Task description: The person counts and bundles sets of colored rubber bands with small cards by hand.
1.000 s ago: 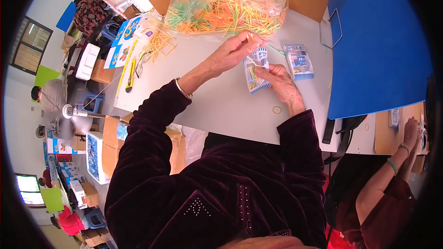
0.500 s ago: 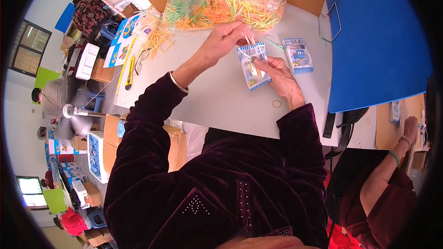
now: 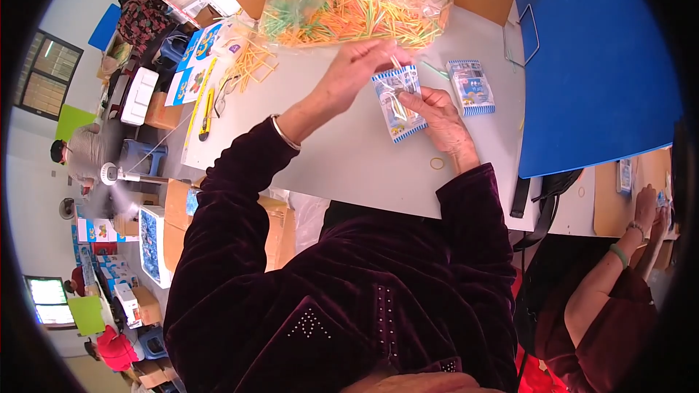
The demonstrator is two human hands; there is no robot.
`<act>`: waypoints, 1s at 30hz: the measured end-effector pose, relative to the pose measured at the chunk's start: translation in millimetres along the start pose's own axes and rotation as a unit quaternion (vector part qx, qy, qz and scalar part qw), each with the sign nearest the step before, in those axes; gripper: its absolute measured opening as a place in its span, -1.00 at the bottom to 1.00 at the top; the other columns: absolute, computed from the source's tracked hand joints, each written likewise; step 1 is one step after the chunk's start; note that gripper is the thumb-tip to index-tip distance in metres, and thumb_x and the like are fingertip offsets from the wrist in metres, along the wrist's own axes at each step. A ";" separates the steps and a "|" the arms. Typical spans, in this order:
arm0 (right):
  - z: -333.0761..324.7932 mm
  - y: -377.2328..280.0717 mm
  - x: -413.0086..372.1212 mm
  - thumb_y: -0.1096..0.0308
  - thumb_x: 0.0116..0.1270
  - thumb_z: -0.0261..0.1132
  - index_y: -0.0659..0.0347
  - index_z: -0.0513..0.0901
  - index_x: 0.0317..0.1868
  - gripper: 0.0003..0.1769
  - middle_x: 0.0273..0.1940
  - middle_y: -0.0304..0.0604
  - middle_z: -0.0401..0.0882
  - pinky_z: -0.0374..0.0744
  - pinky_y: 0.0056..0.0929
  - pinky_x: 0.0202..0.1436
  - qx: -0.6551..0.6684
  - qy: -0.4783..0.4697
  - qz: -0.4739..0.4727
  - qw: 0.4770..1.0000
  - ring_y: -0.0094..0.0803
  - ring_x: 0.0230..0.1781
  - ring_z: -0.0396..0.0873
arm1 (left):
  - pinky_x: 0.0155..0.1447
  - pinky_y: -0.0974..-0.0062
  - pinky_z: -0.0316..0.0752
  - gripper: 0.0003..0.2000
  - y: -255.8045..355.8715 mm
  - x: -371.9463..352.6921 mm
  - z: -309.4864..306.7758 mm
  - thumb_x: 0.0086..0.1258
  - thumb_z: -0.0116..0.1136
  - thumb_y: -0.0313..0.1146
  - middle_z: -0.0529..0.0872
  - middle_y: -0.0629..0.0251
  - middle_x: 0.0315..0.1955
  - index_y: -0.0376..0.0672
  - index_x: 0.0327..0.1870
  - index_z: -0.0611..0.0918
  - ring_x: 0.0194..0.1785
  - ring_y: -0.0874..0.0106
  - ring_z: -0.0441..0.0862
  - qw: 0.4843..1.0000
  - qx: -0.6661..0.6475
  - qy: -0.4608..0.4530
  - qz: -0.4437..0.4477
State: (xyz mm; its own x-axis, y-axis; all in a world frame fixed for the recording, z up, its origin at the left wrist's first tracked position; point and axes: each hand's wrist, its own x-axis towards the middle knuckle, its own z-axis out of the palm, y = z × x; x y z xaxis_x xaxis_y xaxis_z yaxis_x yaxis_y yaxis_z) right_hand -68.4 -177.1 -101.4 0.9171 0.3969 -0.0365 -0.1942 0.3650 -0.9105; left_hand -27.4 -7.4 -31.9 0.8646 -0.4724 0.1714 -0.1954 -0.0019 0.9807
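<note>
My right hand is closed on a small blue-and-white printed packet, thumb across its front. At the packet's top end my left hand is pinched around thin pale sticks, whose lower ends meet the packet's upper edge; its fingertips are partly blurred. Another blue-and-white packet lies on the table right of my hands. A few thin greenish sticks lie between the two packets. Beyond my hands sits a large clear bag of many coloured sticks.
A yellow cutter, glasses and loose sticks are on the left of the table. A rubber band lies near the front edge. A blue panel stands right; beyond it, a co-worker's arms reach over another table.
My left hand has shifted slightly down and closer to the packet's top edge. The packet has barely moved. The co-worker's hands have moved at the far right.
</note>
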 end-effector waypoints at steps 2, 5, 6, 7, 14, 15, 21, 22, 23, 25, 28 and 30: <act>-2.3 1.3 -0.9 0.28 0.25 0.25 0.29 0.60 -0.13 -0.72 -0.28 -0.33 0.60 0.45 -0.64 -0.18 -0.017 0.011 0.006 1.000 -0.66 -0.32 0.50 | 0.08 0.51 0.41 -0.67 -5.5 -1.3 5.2 0.44 -0.14 -0.21 0.66 0.21 -0.21 -0.32 -0.18 0.59 -0.11 0.47 0.57 0.999 -0.038 -0.014 -0.029; -5.7 6.3 0.5 0.29 0.25 0.25 0.30 0.60 -0.13 -0.73 -0.28 -0.32 0.61 0.45 -0.64 -0.17 -0.035 0.009 0.008 0.999 -0.66 -0.31 0.51 | 0.11 0.50 0.40 -0.66 -5.0 -1.6 7.8 0.44 -0.16 -0.21 0.65 0.19 -0.19 -0.32 -0.16 0.58 -0.09 0.46 0.57 0.999 0.000 -0.020 -0.031; -4.0 4.7 0.2 0.29 0.25 0.25 0.30 0.60 -0.13 -0.73 -0.28 -0.32 0.61 0.45 -0.64 -0.17 -0.036 0.007 0.009 0.999 -0.66 -0.31 0.51 | 0.10 0.50 0.40 -0.66 -2.9 -0.6 5.4 0.45 -0.16 -0.22 0.65 0.19 -0.19 -0.32 -0.15 0.59 -0.10 0.46 0.56 1.000 0.013 -0.021 -0.001; -1.1 1.4 -0.8 0.30 0.24 0.26 0.30 0.60 -0.13 -0.73 -0.28 -0.32 0.61 0.46 -0.64 -0.17 -0.021 0.013 0.005 1.000 -0.66 -0.30 0.51 | 0.09 0.50 0.41 -0.66 1.0 0.7 3.4 0.45 -0.17 -0.22 0.65 0.20 -0.19 -0.32 -0.15 0.59 -0.10 0.46 0.56 0.999 0.027 -0.024 0.029; -1.8 2.4 2.1 0.33 0.23 0.26 0.30 0.59 -0.11 -0.74 -0.27 -0.31 0.60 0.48 -0.61 -0.18 -0.010 0.012 0.003 1.000 -0.64 -0.30 0.52 | 0.08 0.49 0.40 -0.67 -0.1 -0.7 1.2 0.45 -0.16 -0.24 0.65 0.22 -0.21 -0.33 -0.14 0.59 -0.10 0.46 0.56 0.997 -0.052 -0.023 -0.053; -1.9 2.4 1.4 0.33 0.23 0.26 0.30 0.59 -0.11 -0.74 -0.27 -0.31 0.60 0.48 -0.61 -0.18 -0.010 0.014 0.003 1.000 -0.64 -0.30 0.52 | 0.08 0.51 0.39 -0.68 -4.5 -0.9 2.3 0.44 -0.16 -0.24 0.64 0.22 -0.19 -0.32 -0.12 0.58 -0.08 0.47 0.54 0.996 -0.052 -0.027 -0.065; -1.6 3.7 1.4 0.28 0.22 0.29 0.28 0.62 -0.18 -0.75 -0.35 -0.34 0.60 0.44 -0.66 -0.26 0.000 0.026 -0.017 1.000 -0.68 -0.37 0.48 | 0.06 0.56 0.38 -0.67 -14.5 -2.5 9.0 0.45 -0.15 -0.26 0.59 0.26 -0.11 -0.26 0.08 0.47 -0.03 0.54 0.49 0.985 0.150 -0.078 -0.013; -0.4 2.8 1.4 0.28 0.22 0.28 0.28 0.62 -0.17 -0.75 -0.34 -0.34 0.60 0.44 -0.66 -0.25 0.006 0.022 -0.020 1.000 -0.68 -0.36 0.48 | 0.05 0.57 0.38 -0.66 -13.4 -2.1 9.1 0.45 -0.14 -0.27 0.57 0.27 -0.09 -0.25 0.13 0.43 -0.02 0.55 0.47 0.970 0.226 -0.080 0.030; 0.5 2.0 0.9 0.28 0.23 0.27 0.27 0.61 -0.16 -0.74 -0.33 -0.33 0.59 0.44 -0.66 -0.25 0.011 0.018 -0.022 1.000 -0.68 -0.36 0.48 | 0.05 0.57 0.38 -0.66 -11.0 -2.7 8.3 0.45 -0.14 -0.27 0.57 0.27 -0.09 -0.25 0.13 0.43 -0.02 0.55 0.47 0.970 0.227 -0.082 0.029; 1.7 -0.6 -0.4 0.28 0.24 0.26 0.27 0.60 -0.14 -0.74 -0.31 -0.33 0.59 0.45 -0.65 -0.23 0.035 0.011 -0.025 0.999 -0.68 -0.35 0.48 | 0.06 0.55 0.39 -0.69 -6.4 -6.0 4.8 0.40 -0.05 -0.34 0.57 0.28 -0.08 -0.24 0.12 0.43 -0.01 0.56 0.47 0.972 0.217 -0.077 0.035; 3.2 -4.6 -2.3 0.29 0.25 0.24 0.28 0.59 -0.12 -0.73 -0.29 -0.32 0.59 0.46 -0.65 -0.21 0.063 0.008 -0.016 0.998 -0.68 -0.34 0.49 | 0.03 0.57 0.40 -0.71 -12.4 0.2 -4.5 0.33 0.05 -0.44 0.58 0.30 -0.10 -0.24 0.06 0.46 -0.04 0.57 0.49 0.980 0.183 -0.078 0.025; 1.9 -4.8 -2.1 0.29 0.26 0.23 0.28 0.59 -0.11 -0.73 -0.28 -0.32 0.59 0.47 -0.65 -0.20 0.070 0.016 -0.005 0.997 -0.68 -0.33 0.49 | 0.02 0.59 0.40 -0.72 -10.6 3.2 -10.7 0.30 0.08 -0.47 0.59 0.31 -0.12 -0.24 0.03 0.48 -0.06 0.57 0.50 0.987 0.146 -0.061 -0.016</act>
State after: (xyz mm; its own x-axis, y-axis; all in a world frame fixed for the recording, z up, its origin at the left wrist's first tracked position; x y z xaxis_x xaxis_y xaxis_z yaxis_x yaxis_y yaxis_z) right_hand -70.0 -178.1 -96.2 0.9293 0.3667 -0.0437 -0.2303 0.4831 -0.8448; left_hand -17.7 0.5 -40.7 0.8136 -0.5707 0.1109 -0.3096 -0.2638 0.9136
